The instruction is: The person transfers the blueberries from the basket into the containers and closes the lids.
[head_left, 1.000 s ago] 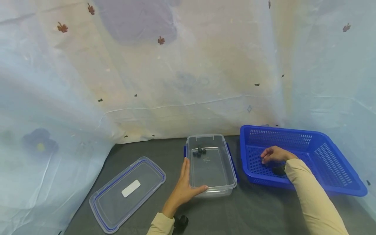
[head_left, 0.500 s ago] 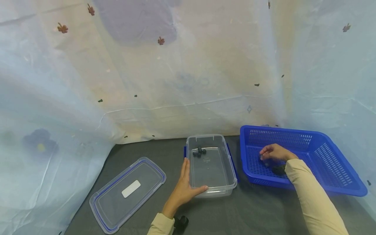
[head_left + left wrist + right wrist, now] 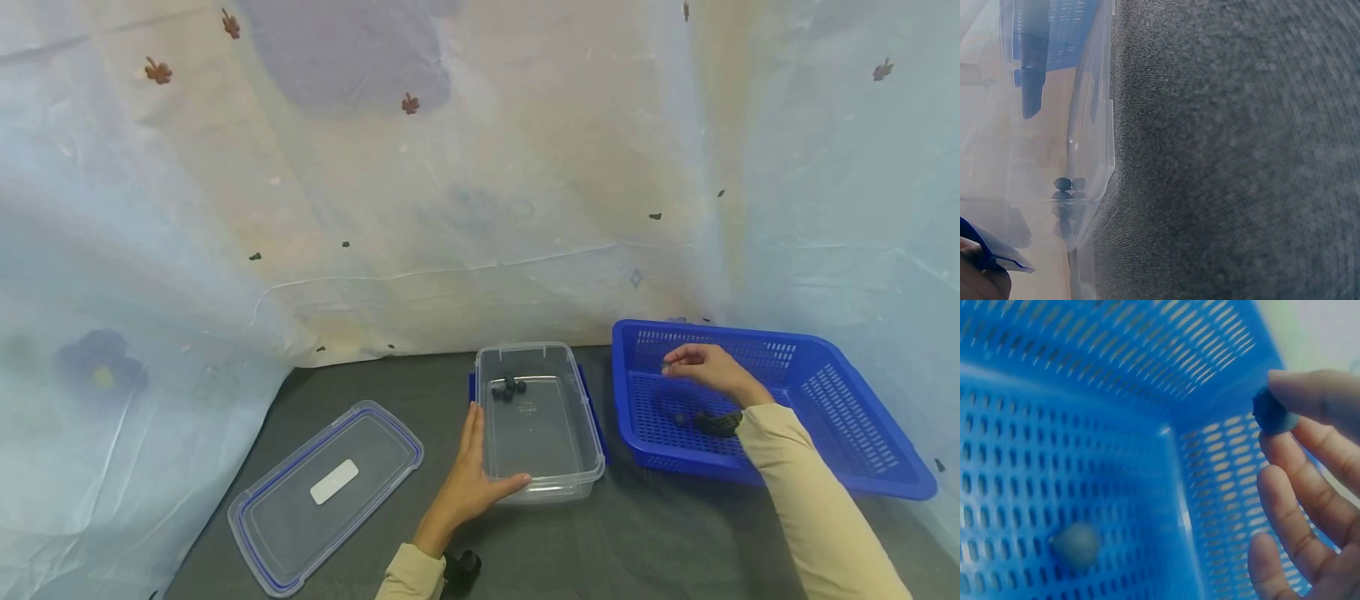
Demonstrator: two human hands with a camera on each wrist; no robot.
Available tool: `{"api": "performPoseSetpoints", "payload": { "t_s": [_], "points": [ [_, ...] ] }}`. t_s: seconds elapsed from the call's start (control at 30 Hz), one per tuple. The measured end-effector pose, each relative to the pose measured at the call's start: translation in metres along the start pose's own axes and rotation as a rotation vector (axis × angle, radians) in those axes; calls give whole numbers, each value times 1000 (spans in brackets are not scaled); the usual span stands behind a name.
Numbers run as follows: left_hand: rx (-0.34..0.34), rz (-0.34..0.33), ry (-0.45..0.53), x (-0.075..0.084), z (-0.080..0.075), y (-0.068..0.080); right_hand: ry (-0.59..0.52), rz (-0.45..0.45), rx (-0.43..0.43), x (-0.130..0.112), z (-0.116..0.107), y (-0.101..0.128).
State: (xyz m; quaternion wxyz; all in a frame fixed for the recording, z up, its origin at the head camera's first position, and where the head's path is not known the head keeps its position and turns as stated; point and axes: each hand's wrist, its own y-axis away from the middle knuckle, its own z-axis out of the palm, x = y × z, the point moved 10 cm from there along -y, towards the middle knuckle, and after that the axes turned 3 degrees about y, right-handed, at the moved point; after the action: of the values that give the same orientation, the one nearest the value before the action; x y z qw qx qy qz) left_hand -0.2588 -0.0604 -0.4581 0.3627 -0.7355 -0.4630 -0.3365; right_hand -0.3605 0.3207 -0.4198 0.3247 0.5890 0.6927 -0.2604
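My right hand (image 3: 708, 369) pinches a blueberry (image 3: 1274, 412) between thumb and fingertips, raised inside the blue basket (image 3: 825, 483). Another blueberry (image 3: 1075, 545) lies on the basket's slotted floor below it. My left hand (image 3: 472, 479) rests against the near left corner of a clear plastic container (image 3: 543, 442), its fingers straight along the left wall and its thumb over the front rim. Several blueberries (image 3: 508, 389) sit together toward the back left of the container. In the left wrist view they show dark through the clear wall.
A clear lid (image 3: 386, 442) with a blue seal and a white label lies on the dark grey cloth at the left. The container's blue side latches (image 3: 594, 417) hang outward. A patterned curtain (image 3: 480, 208) rises behind the table and at both sides.
My right hand has risen from the basket floor with a blueberry and moved slightly back, uncovering the blueberry left below. The left hand and container have stayed in place.
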Motion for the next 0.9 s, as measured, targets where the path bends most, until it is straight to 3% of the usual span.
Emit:
{"api": "performPoseSetpoints", "payload": {
  "t_s": [0.5, 0.9],
  "points": [
    [3, 13, -6, 1, -1, -1, -151, -34, 173, -49, -16, 18],
    [-3, 5, 6, 0, 1, 1, -285, -106, 181, -98, 3, 15]
  ]
}}
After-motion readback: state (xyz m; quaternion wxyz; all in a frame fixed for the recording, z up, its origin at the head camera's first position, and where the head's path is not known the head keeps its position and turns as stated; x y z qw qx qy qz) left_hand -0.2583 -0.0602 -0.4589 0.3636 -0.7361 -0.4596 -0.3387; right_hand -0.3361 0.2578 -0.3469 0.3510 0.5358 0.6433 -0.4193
